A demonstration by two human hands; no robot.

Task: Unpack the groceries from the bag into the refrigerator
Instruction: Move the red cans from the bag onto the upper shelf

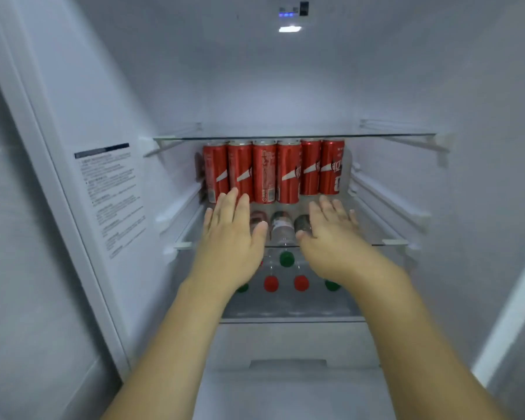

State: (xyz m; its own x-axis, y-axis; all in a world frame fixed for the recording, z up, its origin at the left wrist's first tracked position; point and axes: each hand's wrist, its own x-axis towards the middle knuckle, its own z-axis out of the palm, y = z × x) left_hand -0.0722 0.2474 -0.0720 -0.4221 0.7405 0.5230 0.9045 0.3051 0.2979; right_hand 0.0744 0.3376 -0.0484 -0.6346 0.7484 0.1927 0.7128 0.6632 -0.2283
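Observation:
I look into an open refrigerator. Several red soda cans (272, 172) stand in a row at the back of the middle glass shelf (388, 241). My left hand (232, 230) and my right hand (331, 233) reach in side by side over that shelf, palms down, fingers spread, holding nothing. The left fingertips are close to the leftmost cans. Under the glass, on the shelf below, stand several clear bottles with red caps (271, 283) and green caps (286, 259). No grocery bag is in view.
An upper glass shelf (294, 136) sits just above the cans, with nothing on it. A white drawer (288, 344) lies below the bottles. A label sticker (111, 198) covers the left inner wall. The door edge (509, 310) shows at the right.

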